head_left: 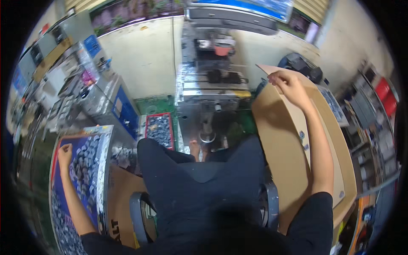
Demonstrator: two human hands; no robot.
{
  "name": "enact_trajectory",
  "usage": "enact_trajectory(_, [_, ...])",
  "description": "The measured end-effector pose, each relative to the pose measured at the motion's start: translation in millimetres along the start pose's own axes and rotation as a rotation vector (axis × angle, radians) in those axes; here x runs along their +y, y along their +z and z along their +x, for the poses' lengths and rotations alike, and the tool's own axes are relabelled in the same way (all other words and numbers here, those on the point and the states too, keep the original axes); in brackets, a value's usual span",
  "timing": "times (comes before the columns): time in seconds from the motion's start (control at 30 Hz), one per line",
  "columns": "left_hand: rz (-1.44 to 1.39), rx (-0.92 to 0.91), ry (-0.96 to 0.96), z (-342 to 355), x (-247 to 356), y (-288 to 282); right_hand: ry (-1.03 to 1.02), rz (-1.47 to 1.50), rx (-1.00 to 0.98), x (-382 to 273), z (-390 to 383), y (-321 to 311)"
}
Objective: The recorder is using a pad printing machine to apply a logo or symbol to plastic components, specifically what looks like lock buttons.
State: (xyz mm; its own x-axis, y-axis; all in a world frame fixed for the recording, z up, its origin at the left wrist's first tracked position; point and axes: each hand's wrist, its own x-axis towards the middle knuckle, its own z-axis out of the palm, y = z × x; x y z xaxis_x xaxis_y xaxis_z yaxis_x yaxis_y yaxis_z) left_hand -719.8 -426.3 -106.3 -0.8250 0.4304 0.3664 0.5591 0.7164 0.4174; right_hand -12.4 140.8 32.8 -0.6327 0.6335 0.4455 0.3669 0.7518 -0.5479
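Note:
My left hand (65, 156) is closed over the blue-and-red tray (70, 178) of small grey pieces (85, 165) at my left; what its fingers hold, if anything, is hidden. My right hand (284, 83) is raised over the far end of a long open cardboard box (276, 153) at my right, fingertips curled together; I cannot make out what is in them. A few small dark pieces (302, 136) show in that box.
A metal machine (212, 93) stands ahead, with a red-rimmed tray of grey pieces (158, 129) on the floor beside it. Metal cabinets (119, 106) and cluttered equipment are at left, shelving (367, 123) at right. My legs (178, 170) are on a chair between the side trays.

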Motion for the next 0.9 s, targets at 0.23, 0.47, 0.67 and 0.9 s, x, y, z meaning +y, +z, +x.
enact_trajectory(0.23, [-0.605, -0.360, 0.228, -19, 246, 39, 0.793, -0.541, -0.580, 102, -63, -91])
enact_trajectory(0.47, [-0.783, -0.477, 0.460, -62, 430, 52, 1.184, -0.671, -0.720, 98, -102, -64])
enact_trajectory(0.67, [-0.906, -0.371, 0.730, -70, 518, 104, 1.073, -0.351, -0.609, 122, -115, -54])
enact_trajectory(0.9, [-0.794, -0.335, 0.843, -98, 575, 114, 0.666, -0.163, -0.075, 136, -106, -57])
